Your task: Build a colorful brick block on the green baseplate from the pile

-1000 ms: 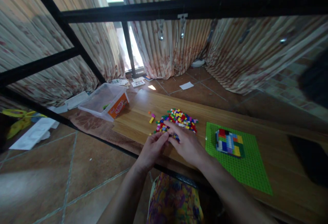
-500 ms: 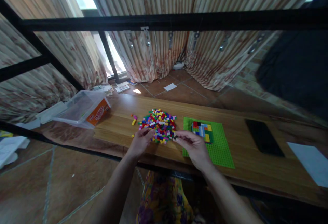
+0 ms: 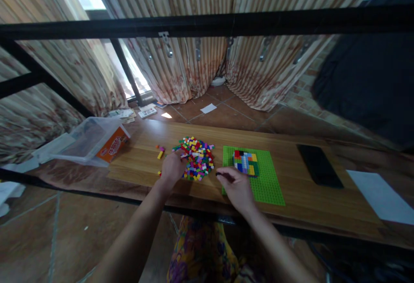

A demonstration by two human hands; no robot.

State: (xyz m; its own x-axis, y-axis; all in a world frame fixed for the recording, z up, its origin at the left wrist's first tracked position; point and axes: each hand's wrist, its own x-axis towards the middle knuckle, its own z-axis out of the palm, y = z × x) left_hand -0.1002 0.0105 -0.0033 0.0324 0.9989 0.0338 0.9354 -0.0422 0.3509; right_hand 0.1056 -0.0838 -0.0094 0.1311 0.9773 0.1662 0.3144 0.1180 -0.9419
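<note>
A heap of small, many-coloured toy bricks (image 3: 199,155) lies on the wooden table. My left hand (image 3: 174,167) reaches into the heap's left side, fingers bent together; what they hold, if anything, cannot be made out. Between the thumb and forefinger of my right hand (image 3: 238,187) is a small dark brick (image 3: 218,174), held just right of the heap. Behind that hand lies a green baseplate (image 3: 270,183). On it sits a flat block of joined bricks (image 3: 246,162) in red, black, blue, yellow, white and green.
A clear plastic tub (image 3: 86,138) with an orange label rests on its side at the left. A few loose bricks (image 3: 160,153) lie left of the heap. Farther right are a black phone-like slab (image 3: 319,165) and a white sheet (image 3: 381,196). A black bar (image 3: 207,25) crosses beyond the table.
My left hand has moved up and deeper into the heap. My right hand has drawn slightly away from the heap, keeping the dark brick. The view has shifted a little to the right.
</note>
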